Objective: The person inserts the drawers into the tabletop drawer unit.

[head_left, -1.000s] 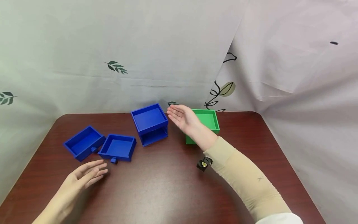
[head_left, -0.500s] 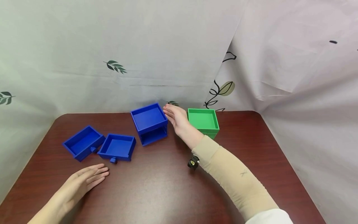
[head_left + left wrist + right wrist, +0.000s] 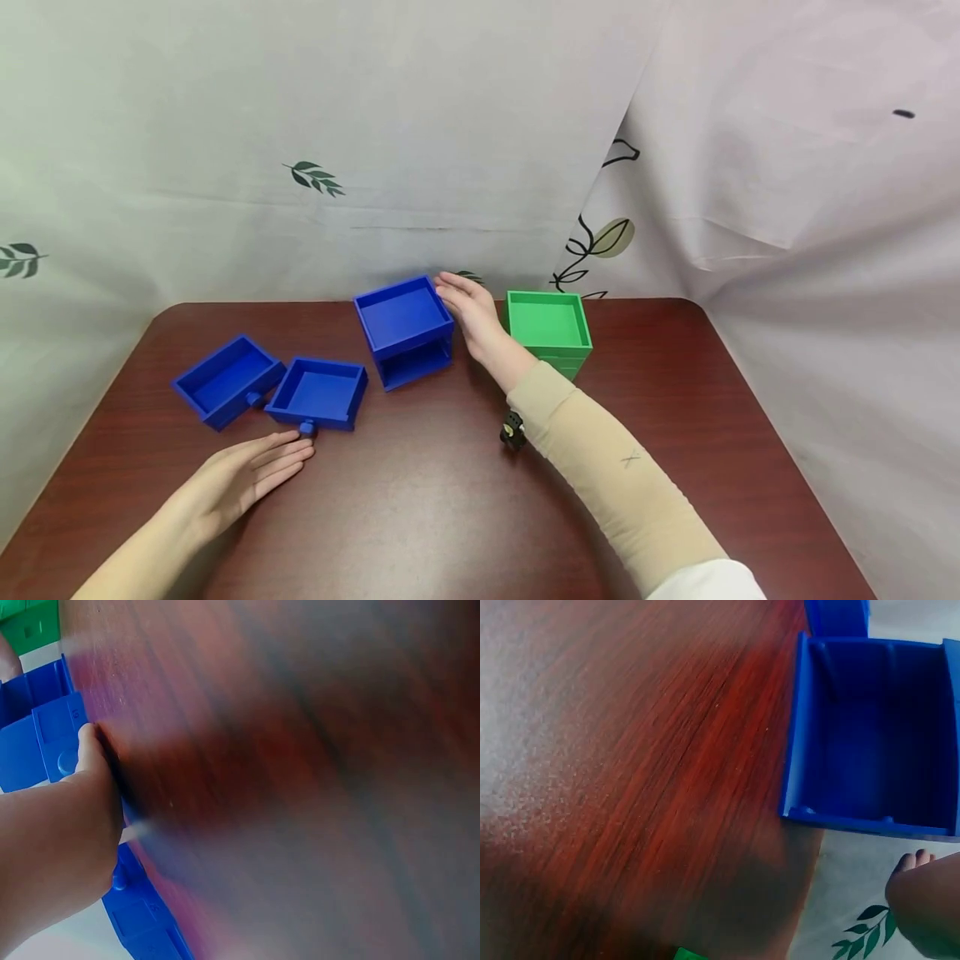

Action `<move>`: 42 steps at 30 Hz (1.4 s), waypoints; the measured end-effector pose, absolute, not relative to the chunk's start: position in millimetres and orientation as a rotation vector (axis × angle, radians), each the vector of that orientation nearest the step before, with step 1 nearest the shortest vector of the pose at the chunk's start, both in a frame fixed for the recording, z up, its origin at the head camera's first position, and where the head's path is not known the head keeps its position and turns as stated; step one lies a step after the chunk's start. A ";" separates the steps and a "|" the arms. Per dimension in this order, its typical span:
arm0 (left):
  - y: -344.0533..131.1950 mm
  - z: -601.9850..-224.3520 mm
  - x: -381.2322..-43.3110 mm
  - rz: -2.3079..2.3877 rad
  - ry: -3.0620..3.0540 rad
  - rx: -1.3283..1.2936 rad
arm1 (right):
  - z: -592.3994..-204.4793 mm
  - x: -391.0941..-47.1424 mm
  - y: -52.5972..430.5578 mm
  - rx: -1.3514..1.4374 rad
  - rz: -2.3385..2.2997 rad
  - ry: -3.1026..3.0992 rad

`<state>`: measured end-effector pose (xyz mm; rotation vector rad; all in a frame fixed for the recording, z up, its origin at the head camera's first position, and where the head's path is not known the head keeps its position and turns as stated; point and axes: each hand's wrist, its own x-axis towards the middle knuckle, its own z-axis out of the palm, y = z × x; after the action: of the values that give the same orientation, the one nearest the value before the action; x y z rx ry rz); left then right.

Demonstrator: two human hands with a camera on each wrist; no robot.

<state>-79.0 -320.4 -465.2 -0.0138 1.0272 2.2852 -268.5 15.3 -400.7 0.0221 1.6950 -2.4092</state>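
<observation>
A blue box (image 3: pixel 402 317) with a shallow tray top and an open-fronted hollow below stands at the back of the table. My right hand (image 3: pixel 480 321) lies along its right side with straight fingers; whether they touch it I cannot tell. In the right wrist view the hollow front of the blue box (image 3: pixel 885 735) faces the camera. Two blue drawers with knobs lie to the left, a tilted one (image 3: pixel 228 382) and a squarer one (image 3: pixel 318 395). My left hand (image 3: pixel 232 483), fingers extended, is just in front of the squarer drawer, its fingertips close to the knob (image 3: pixel 307 428).
A green box (image 3: pixel 551 321) of similar shape stands right of the blue one, partly behind my right forearm. The dark red wooden table (image 3: pixel 420 500) meets a pale cloth backdrop (image 3: pixel 450 125) with leaf prints. A small black device (image 3: pixel 513 431) hangs at my right wrist.
My right hand has moved left, from in front of the green box to the blue box's side. My left hand has shifted right, toward the squarer drawer's knob. The boxes and drawers stay put.
</observation>
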 end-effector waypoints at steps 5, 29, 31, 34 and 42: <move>-314.9 -466.0 -82.3 2.294 1.021 -0.064 | -406.0 -272.1 10.3 -0.057 -2.413 1.706; -306.0 -465.2 -89.2 2.291 0.912 -0.011 | -418.9 -275.6 4.2 -0.104 -2.327 1.644; -306.3 -465.0 -89.4 2.290 0.913 -0.009 | -419.4 -274.9 3.7 -0.106 -2.329 1.660; -306.3 -465.4 -89.3 2.287 0.926 -0.003 | -420.0 -272.1 2.8 -0.105 -2.321 1.732; -306.0 -466.0 -88.2 2.281 0.967 0.013 | -421.6 -259.7 -0.2 -0.061 -2.318 1.819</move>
<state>-88.2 -306.0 -466.0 0.0128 0.9672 2.2811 -259.7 -0.2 -421.6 -0.0613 1.8193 -2.3177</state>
